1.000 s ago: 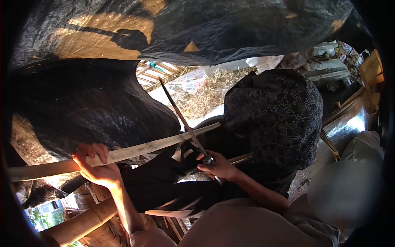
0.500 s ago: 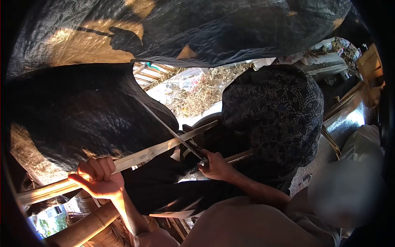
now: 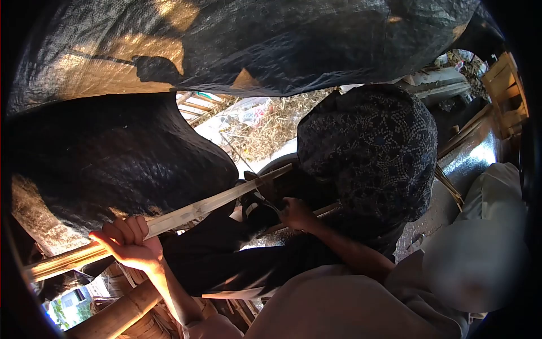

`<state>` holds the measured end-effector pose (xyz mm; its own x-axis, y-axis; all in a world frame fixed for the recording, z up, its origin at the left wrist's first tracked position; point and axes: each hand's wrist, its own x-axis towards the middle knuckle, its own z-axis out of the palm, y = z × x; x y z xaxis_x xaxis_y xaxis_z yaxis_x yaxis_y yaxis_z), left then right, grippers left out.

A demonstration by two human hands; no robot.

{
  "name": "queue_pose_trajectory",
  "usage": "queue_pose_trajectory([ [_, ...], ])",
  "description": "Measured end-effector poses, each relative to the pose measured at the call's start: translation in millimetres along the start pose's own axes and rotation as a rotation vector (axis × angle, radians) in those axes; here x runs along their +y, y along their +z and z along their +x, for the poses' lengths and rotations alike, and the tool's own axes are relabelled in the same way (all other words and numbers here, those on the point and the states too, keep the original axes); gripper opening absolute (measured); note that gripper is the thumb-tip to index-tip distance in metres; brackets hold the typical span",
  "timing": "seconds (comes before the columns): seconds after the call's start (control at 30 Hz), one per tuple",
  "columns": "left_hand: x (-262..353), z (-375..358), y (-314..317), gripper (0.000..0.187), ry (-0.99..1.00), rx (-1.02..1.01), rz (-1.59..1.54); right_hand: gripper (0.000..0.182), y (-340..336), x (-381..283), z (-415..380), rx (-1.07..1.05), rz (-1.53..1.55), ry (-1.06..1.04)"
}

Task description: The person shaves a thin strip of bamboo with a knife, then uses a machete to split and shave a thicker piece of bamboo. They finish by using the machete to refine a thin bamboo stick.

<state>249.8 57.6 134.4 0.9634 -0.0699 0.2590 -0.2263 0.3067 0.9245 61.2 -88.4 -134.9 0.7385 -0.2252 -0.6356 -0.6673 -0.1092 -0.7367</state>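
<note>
My left hand [image 3: 132,243] is closed around a long split bamboo strip [image 3: 197,210], thumb stretched along it. The strip runs slantwise from the lower left up to the dark patterned cloth. My right hand [image 3: 296,214] is closed on the handle of a long, thin-bladed knife [image 3: 270,203], just below the strip's upper part. Its narrow blade points up and left, crossing the strip in this view and showing as a thin dark line against the bright ground. My fingers hide most of the handle.
Black plastic sheeting [image 3: 124,152] hangs at left and across the top. A rounded bulk under dark patterned cloth [image 3: 378,152] stands right of the strip. Below left lies a thick bamboo pole [image 3: 121,311]. Dry straw [image 3: 276,124] covers the ground beyond.
The knife blade has turned from a bright, broad look to a thin dark line, its tip further right. My right hand has risen slightly; the view has shifted a little.
</note>
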Motion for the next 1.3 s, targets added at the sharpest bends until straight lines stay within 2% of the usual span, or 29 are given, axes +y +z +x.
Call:
queue_pose_trajectory([
  [0.07, 1.1, 1.5, 1.4, 0.051, 0.005, 0.005, 0.013, 0.042, 5.3, 5.7, 7.3, -0.038, 0.023, -0.033],
  [0.13, 0.7, 4.2, 2.6, 0.051, 0.005, 0.044, 0.030, 0.039, 11.3, 31.2, 22.3, 0.111, -0.144, 0.003],
  [0.17, 0.9, 4.9, 4.3, 0.052, 0.003, 0.087, 0.046, 0.039, 3.2, 40.2, 24.9, 0.117, -0.142, 0.000],
  [0.23, 1.8, 4.9, 8.4, 0.053, -0.007, 0.102, 0.052, 0.038, -21.9, 36.6, 30.7, -0.193, 0.097, 0.494],
  [0.37, 0.4, 4.2, 7.0, 0.053, -0.005, 0.055, 0.027, 0.040, -2.8, 43.5, 25.5, -0.161, 0.049, 0.350],
  [0.43, -0.6, 4.9, 10.9, 0.053, 0.031, 0.125, 0.091, 0.042, 13.6, 42.2, 24.4, 0.091, -0.085, 0.069],
  [0.47, -1.2, 4.9, 11.5, 0.053, 0.038, 0.145, 0.091, 0.042, 19.4, 42.1, 25.8, 0.087, -0.087, 0.069],
  [0.53, -1.4, 3.9, 9.5, 0.052, 0.036, 0.175, 0.080, 0.043, 21.5, 27.9, 21.5, 0.159, -0.048, -0.071],
  [0.57, -2.2, 4.3, 9.2, 0.052, 0.036, 0.200, 0.062, 0.043, 18.5, 19.8, 20.0, 0.160, -0.048, -0.070],
  [0.63, -2.0, 3.9, 4.9, 0.052, 0.039, 0.202, 0.053, 0.042, 12.0, 7.1, 19.0, 0.016, -0.030, -0.059],
  [0.77, -3.5, 2.7, -1.9, 0.052, 0.063, 0.285, 0.106, 0.038, 8.9, 34.3, 25.5, -0.023, -0.145, -0.033],
  [0.83, -5.6, 3.7, -7.8, 0.052, 0.078, 0.312, 0.118, 0.031, -5.4, 34.7, 28.1, -0.075, -0.159, 0.177],
  [0.87, -5.1, 3.7, -8.8, 0.052, 0.090, 0.338, 0.128, 0.031, -7.2, 42.1, 31.6, -0.071, -0.156, 0.173],
  [0.93, -3.8, 3.3, -8.0, 0.052, 0.094, 0.312, 0.132, 0.038, -6.0, 52.6, 40.3, -0.262, -0.243, 0.265],
  [0.97, -4.6, 3.6, -7.3, 0.052, 0.094, 0.295, 0.138, 0.038, -0.9, 57.4, 39.7, -0.256, -0.242, 0.264],
  [1.03, -4.6, 2.8, -4.3, 0.052, 0.083, 0.310, 0.115, 0.042, 6.2, 52.9, 29.3, -0.010, -0.123, 0.225],
  [1.07, -4.2, 3.2, -3.2, 0.052, 0.074, 0.324, 0.096, 0.042, 4.0, 40.9, 26.7, -0.008, -0.127, 0.225],
  [1.13, -4.1, 4.1, -4.2, 0.052, 0.073, 0.302, 0.092, 0.043, 0.7, 19.7, 22.6, -0.008, -0.079, 0.089],
  [1.23, -5.9, 5.3, -4.0, 0.051, 0.075, 0.309, 0.086, 0.045, 9.6, 26.1, 24.5, 0.028, -0.069, 0.014],
  [1.27, -6.1, 5.9, -3.5, 0.051, 0.078, 0.337, 0.081, 0.045, 11.8, 32.4, 28.6, 0.027, -0.070, 0.012],
  [1.3, -6.1, 6.9, -4.8, 0.051, 0.080, 0.337, 0.080, 0.045, 10.2, 36.8, 32.1, 0.004, -0.108, 0.101],
])
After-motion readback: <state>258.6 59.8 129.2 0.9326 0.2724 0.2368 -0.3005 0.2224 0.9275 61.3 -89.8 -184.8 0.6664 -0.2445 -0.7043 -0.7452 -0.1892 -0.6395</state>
